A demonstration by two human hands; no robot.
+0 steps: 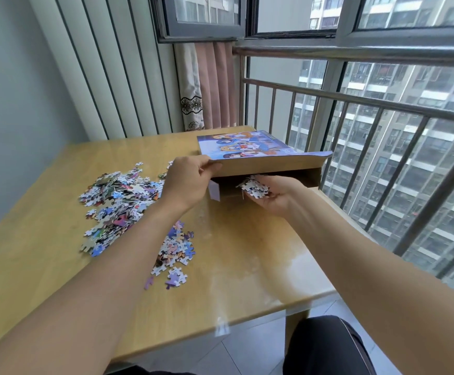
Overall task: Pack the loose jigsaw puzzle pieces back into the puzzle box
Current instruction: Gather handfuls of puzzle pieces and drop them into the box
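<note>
The puzzle box (250, 146), flat cardboard with a purple cartoon picture on top, lies at the far right of the wooden table (44, 212), its open end facing me. My left hand (186, 182) grips the brown end flap (269, 165) and holds it lifted. My right hand (273, 194) is cupped palm up at the box mouth, holding a handful of puzzle pieces (255, 186). A large heap of loose pieces (117, 201) covers the table's left middle. A smaller cluster of pieces (175, 253) lies nearer me, partly under my left forearm.
A metal railing (355, 104) and windows run along the table's right side, close behind the box. Curtains (207, 85) hang at the far corner. My dark-clad knee (325, 347) shows below the table's near edge.
</note>
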